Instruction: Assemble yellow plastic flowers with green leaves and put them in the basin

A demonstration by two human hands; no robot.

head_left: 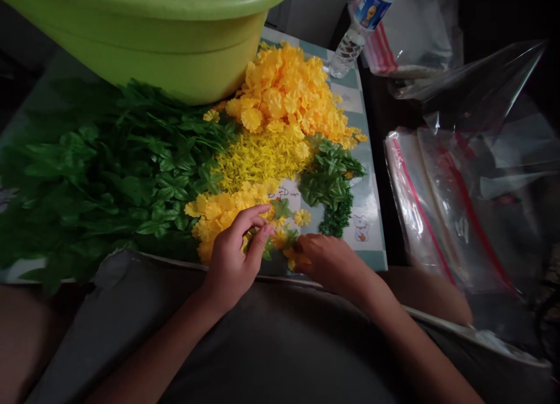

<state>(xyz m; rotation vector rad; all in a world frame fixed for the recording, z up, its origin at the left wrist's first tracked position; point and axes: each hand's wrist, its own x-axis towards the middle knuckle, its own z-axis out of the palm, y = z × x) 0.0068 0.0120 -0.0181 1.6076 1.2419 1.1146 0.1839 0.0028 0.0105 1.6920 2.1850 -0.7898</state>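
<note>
My left hand (pixel 238 252) rests at the near edge of the low table (pixel 370 246), fingers curled in a pinch on a small flower sprig (pixel 277 239) of green leaves and yellow petals. My right hand (pixel 326 258) lies beside it, fingers closed over the sprig's other end. Loose yellow fabric petals (pixel 216 208) lie just beyond my left fingers. Farther back sit a heap of orange-yellow flower heads (pixel 286 95) and a patch of thin yellow stamen pieces (pixel 260 156).
A wide heap of green plastic leaves (pixel 109 171) covers the table's left side. A small leaf pile (pixel 330 176) lies right of centre. A lime-green basin (pixel 166 37) stands at the back. A water bottle (pixel 359 31) and clear red-striped bags (pixel 441 200) are on the right.
</note>
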